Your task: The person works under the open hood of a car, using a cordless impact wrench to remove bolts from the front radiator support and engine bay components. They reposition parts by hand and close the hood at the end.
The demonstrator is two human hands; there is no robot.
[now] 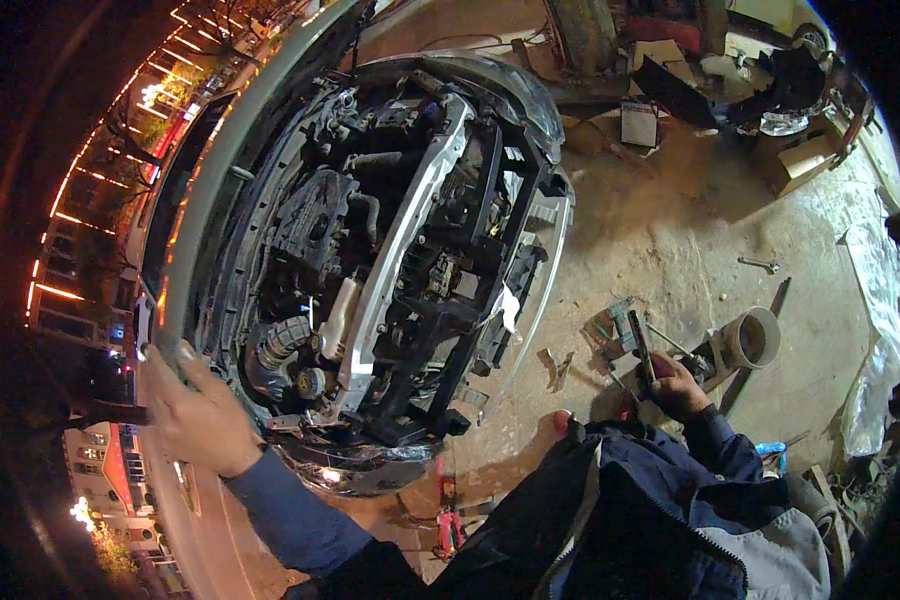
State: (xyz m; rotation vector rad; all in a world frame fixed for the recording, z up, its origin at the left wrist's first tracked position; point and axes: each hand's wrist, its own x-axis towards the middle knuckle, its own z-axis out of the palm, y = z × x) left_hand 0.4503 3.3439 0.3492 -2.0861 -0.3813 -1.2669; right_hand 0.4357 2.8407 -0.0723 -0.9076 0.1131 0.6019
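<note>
A car with its hood raised stands in front of me, and its engine bay (320, 215) is exposed. At the lower end of the raised hood (205, 215), my left hand (208, 412) grips the edge, thumb and fingers on either side. My right hand (678, 390) is closed around a dark, narrow, bar-shaped tool (640, 340) that points up and away from me; its exact kind is unclear. The stripped front end shows a silver crossbar (410, 255) and a black front frame (470, 260). A ribbed air intake hose (282, 342) lies in the bay near my left hand.
On the ground by my right hand are a green power tool (610, 325), a round container (752, 338) and a wrench (759, 265). Clear plastic sheeting (875, 340) lies at the right. Boxes and dark car parts (790, 85) clutter the far right. A red jack-like object (450, 530) sits below the bumper.
</note>
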